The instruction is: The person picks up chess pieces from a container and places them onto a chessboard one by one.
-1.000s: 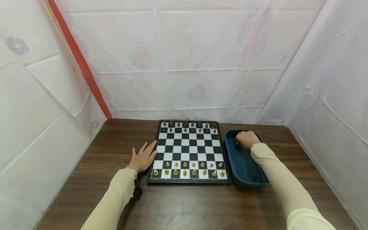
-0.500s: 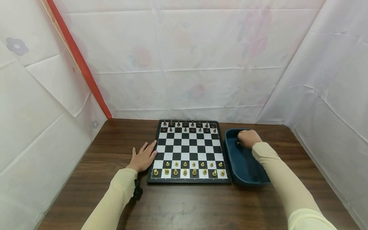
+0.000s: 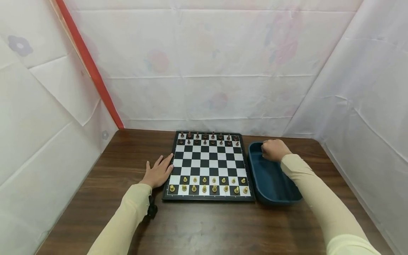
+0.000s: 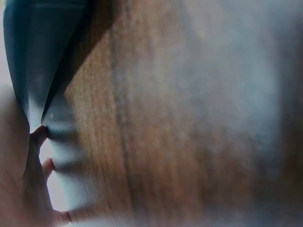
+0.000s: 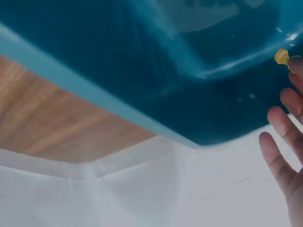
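Note:
A magnetic-style chessboard (image 3: 208, 164) lies flat on the table, with several yellow chess pieces (image 3: 204, 188) along its near side and several dark brown pieces (image 3: 205, 136) along its far side. My left hand (image 3: 157, 173) rests with spread fingers against the board's left edge. Over the far end of the blue tray (image 3: 275, 184) is my right hand (image 3: 275, 150). Between its thumb and index finger it pinches a small yellow pawn (image 5: 282, 56), seen in the right wrist view; the other fingers (image 5: 279, 156) are extended. The head view hides that pawn behind the hand.
The tray stands close against the board's right side on the brown wooden table (image 3: 204, 226). White patterned cloth (image 3: 204, 63) hangs behind the table and at both sides. A red strip (image 3: 92, 67) runs down the left back corner.
My right hand has risen and shifted slightly right and away within the tray; the piece glimpsed under it earlier no longer shows in the head view. My left hand has stayed at the board.

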Motion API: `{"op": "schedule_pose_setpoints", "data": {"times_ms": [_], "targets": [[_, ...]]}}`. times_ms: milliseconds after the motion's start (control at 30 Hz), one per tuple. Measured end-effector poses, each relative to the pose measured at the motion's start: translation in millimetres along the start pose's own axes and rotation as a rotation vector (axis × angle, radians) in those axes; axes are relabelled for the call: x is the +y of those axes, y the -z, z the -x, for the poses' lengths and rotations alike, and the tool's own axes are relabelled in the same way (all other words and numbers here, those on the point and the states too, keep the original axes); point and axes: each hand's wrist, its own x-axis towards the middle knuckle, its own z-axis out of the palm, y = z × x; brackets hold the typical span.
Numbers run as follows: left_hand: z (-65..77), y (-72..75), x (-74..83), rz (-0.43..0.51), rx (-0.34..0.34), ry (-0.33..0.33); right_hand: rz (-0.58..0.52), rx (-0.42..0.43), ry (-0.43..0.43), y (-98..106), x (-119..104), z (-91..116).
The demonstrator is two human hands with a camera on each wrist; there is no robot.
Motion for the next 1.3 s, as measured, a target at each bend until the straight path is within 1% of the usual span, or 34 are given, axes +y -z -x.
{"op": "schedule_pose_setpoints", "data": {"times_ms": [167, 267, 433, 600, 767, 967, 1067, 1300], "targets": [[5.1, 1.5, -8.0, -0.01, 0.005, 0.025, -0.03, 0.021, 0.041, 14, -9, -16], [6.0, 3.0, -9.6, -0.007, 0.01, 0.027, -0.046, 0.036, 0.04, 24, -15, -23], [3.3, 5.3, -4.2, -0.011, 0.006, 0.015, -0.057, 0.051, 0.048, 38, -25, -27], [-0.1, 4.0, 3.1, -0.016, -0.003, -0.004, -0.051, 0.071, 0.069, 47, -38, -29], [-4.1, 1.1, 3.6, -0.014, -0.004, -0.011, -0.033, 0.088, 0.101, 55, -52, -39], [-6.5, -0.2, 4.4, -0.02, -0.007, -0.007, -0.028, 0.071, 0.163, 65, -80, -55], [-7.4, -0.7, 3.7, -0.025, -0.009, -0.008, -0.018, 0.065, 0.208, 68, -96, -64], [-4.8, -0.2, 0.9, -0.015, -0.005, 0.008, -0.018, 0.083, 0.323, 70, -134, -88]]}}
